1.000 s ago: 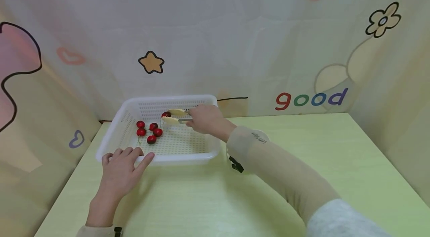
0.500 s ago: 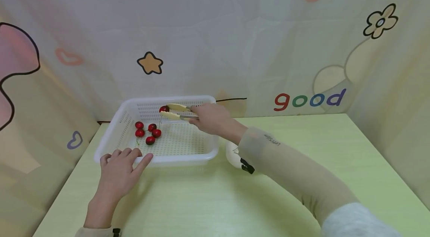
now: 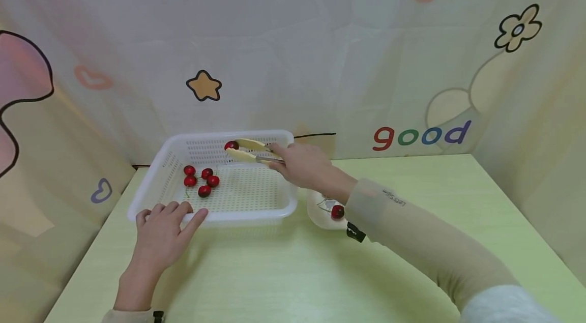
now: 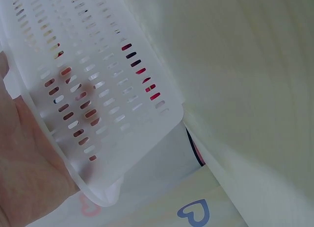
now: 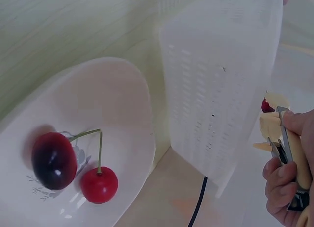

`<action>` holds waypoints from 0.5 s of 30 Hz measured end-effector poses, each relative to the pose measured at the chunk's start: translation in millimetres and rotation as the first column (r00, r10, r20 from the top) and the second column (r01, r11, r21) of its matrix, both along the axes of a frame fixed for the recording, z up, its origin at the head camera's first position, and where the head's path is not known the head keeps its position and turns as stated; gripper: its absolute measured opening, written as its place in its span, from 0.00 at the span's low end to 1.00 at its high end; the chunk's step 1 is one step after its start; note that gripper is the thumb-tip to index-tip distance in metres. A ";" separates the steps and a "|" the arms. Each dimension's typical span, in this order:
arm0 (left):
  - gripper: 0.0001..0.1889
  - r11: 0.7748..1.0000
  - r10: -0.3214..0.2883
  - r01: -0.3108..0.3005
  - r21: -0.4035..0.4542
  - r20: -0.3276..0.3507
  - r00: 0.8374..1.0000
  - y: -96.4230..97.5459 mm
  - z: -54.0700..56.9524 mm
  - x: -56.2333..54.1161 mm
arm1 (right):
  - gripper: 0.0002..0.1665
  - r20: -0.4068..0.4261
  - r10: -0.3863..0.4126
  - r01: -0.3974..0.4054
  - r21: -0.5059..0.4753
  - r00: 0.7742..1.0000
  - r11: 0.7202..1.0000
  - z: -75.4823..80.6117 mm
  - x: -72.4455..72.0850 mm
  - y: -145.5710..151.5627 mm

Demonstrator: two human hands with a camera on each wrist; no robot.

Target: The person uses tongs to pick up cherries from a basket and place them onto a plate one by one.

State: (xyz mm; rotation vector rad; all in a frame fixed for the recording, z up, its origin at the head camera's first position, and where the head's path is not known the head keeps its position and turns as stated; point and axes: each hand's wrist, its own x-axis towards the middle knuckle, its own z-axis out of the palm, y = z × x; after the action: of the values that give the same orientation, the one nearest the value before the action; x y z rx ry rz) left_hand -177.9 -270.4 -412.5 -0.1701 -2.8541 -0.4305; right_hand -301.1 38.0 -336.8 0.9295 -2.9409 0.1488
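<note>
My left hand (image 3: pixel 162 236) grips the near-left rim of a white plastic basket (image 3: pixel 247 217); its fingers hook inside, seen through the slots in the left wrist view. My right hand (image 3: pixel 304 163) holds tongs (image 3: pixel 252 144) with pale yellow tips and metal arms. Between the tips is a dark red cherry (image 3: pixel 230 145), raised near the basket's back wall. Several more cherries (image 3: pixel 204 191) lie on the left part of the basket floor. Right of the basket, a white bowl (image 5: pixel 113 80) contains a dark cherry (image 5: pixel 54 161) and a brighter red cherry (image 5: pixel 99 185) with joined stems.
The pale green tabletop (image 3: pixel 265 272) extends in front of the basket and to its right. A printed curtain (image 3: pixel 293 58) hangs behind the table and at both sides. My right forearm (image 3: pixel 412 231) partly covers the bowl in the head view.
My right hand has lifted the tongs and cherry from inside the basket, lately moving rightward. More of the bowl and a cherry in it now show. My left hand stays on the rim.
</note>
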 end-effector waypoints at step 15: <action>0.30 1.000 0.001 -0.001 -0.006 0.025 1.000 2.5 4.0 1.6 | 0.34 -0.028 0.004 -0.007 -0.106 1.000 0.994 0.4 15.0 44.4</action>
State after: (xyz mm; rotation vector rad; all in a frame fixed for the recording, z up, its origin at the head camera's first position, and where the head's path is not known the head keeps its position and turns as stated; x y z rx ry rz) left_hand -176.4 -267.9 -408.4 -0.1655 -2.8807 -0.4263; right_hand -286.1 82.4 -336.3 0.9172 -2.8735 0.2876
